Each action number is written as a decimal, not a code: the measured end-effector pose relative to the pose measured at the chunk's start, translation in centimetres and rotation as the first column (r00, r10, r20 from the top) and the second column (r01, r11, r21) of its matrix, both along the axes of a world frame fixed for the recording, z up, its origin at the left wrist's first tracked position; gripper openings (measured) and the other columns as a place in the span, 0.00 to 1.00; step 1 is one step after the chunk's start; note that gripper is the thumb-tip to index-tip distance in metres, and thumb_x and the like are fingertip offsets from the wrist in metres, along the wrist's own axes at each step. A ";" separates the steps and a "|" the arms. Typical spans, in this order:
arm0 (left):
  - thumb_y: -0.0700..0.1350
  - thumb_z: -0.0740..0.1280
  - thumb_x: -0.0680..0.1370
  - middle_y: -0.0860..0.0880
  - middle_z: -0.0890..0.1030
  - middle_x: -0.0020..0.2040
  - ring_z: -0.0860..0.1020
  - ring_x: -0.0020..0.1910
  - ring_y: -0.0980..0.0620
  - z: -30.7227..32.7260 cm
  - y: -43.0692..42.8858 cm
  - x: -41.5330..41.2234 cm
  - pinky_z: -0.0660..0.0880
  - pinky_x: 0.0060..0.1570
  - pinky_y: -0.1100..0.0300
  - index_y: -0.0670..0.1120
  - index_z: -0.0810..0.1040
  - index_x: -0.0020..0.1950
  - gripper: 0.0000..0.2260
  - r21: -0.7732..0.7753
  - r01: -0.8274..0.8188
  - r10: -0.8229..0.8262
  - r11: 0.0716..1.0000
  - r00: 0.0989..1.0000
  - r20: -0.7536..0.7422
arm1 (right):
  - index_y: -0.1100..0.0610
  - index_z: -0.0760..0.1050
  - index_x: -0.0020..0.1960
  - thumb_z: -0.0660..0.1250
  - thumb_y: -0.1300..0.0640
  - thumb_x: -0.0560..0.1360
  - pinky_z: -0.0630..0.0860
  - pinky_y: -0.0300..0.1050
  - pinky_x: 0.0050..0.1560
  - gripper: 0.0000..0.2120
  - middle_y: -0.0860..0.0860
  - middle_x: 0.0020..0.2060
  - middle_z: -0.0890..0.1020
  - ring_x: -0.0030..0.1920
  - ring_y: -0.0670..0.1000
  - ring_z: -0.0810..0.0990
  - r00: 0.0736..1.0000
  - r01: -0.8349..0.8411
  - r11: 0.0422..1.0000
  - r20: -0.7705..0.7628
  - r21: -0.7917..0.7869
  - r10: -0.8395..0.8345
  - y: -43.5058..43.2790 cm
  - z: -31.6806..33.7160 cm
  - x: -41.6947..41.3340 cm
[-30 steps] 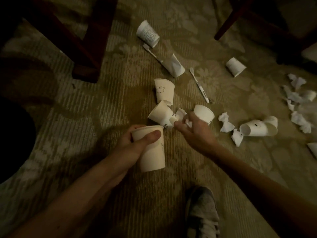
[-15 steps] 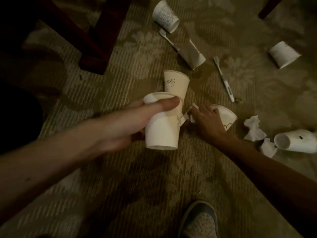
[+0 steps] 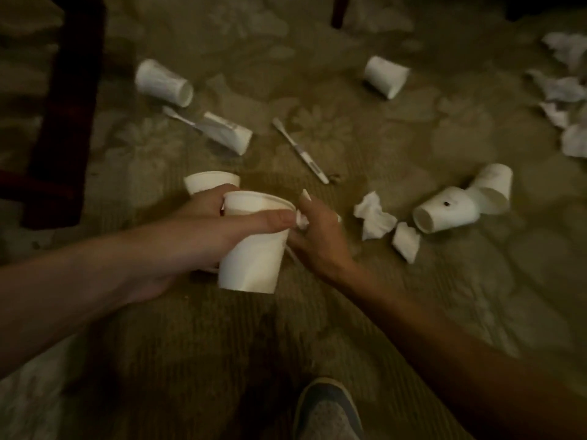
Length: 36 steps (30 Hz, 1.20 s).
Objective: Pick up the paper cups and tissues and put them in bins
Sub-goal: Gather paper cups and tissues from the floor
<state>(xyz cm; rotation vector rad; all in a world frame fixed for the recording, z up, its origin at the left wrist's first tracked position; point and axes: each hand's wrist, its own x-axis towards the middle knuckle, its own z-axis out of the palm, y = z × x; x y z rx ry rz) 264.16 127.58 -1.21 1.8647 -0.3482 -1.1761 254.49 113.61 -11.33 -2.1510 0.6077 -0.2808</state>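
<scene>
1. Gripping a paper cup (image 3: 254, 249) near its rim, the left hand (image 3: 197, 230) holds it beside the right hand (image 3: 320, 239), which pinches a crumpled tissue (image 3: 301, 220).
2. Squeezing harder could buckle the thin cup.
3. Loosely pinched, the tissue could drop to the carpet (image 3: 381, 296).

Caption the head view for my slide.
Left hand grips a paper cup; right hand pinches a tissue beside it, over a littered carpet.

Olive patterned carpet (image 3: 413, 312) under my feet. Lying on it: a tipped paper cup (image 3: 163, 82) near a dark chair leg (image 3: 63, 106), another cup (image 3: 386, 77) well to its right, a flattened cup (image 3: 228, 131), a toothbrush (image 3: 300, 150), two touching cups (image 3: 446, 214) beside crumpled tissues (image 3: 374, 215), and my shoe (image 3: 328, 411).
</scene>
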 end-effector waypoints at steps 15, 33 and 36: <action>0.64 0.74 0.53 0.54 0.86 0.48 0.84 0.44 0.57 -4.5 -7.3 -5.6 0.79 0.33 0.62 0.54 0.77 0.59 0.36 -0.049 -0.158 0.141 0.986 0.956 -0.258 | 0.56 0.71 0.70 0.65 0.54 0.80 0.67 0.42 0.62 0.19 0.55 0.69 0.71 0.65 0.52 0.71 0.872 0.366 0.906 -0.263 -0.211 -0.413 -9.6 -5.2 -12.9; 0.63 0.73 0.56 0.57 0.86 0.44 0.84 0.41 0.57 -5.5 -7.1 -2.4 0.79 0.38 0.59 0.56 0.75 0.58 0.32 -0.018 -0.209 0.201 0.978 0.956 -0.213 | 0.53 0.66 0.73 0.69 0.46 0.76 0.71 0.41 0.60 0.29 0.55 0.66 0.71 0.63 0.49 0.72 0.929 0.271 0.956 -0.228 -0.116 -0.291 -11.3 -4.6 -7.0; 0.63 0.73 0.55 0.58 0.85 0.41 0.84 0.39 0.59 -5.5 -6.5 -2.1 0.78 0.30 0.63 0.57 0.75 0.55 0.30 -0.009 -0.205 0.199 0.979 0.958 -0.206 | 0.53 0.63 0.75 0.71 0.45 0.73 0.69 0.53 0.65 0.35 0.58 0.71 0.64 0.68 0.58 0.68 0.872 0.214 0.967 -0.417 -0.141 -0.254 -11.4 -5.4 -6.3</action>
